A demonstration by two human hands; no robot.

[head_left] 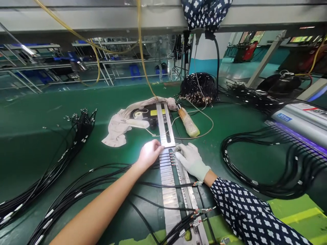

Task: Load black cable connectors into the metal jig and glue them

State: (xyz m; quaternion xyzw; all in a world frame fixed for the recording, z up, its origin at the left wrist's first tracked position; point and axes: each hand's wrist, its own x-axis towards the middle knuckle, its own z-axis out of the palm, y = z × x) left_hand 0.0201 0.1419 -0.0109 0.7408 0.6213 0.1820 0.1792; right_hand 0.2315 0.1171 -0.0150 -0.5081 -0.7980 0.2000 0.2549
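Note:
My bare left hand pinches a thin black cable at the left edge of a slotted metal fixture. On the opposite side, my right hand, in a white glove, has its fingers closed at the same cable's end; the fingertips hide the tip. Just below the hands, several black cables lie side by side across the fixture, their coloured wire ends at the right. A metal frame with a long slot extends beyond the hands.
Black cable bundles lie at left; coiled cables run to a silver machine with purple light at right. Behind the hands are a cloth, a black box and a wrapped-handle tool. A yellow hose hangs down.

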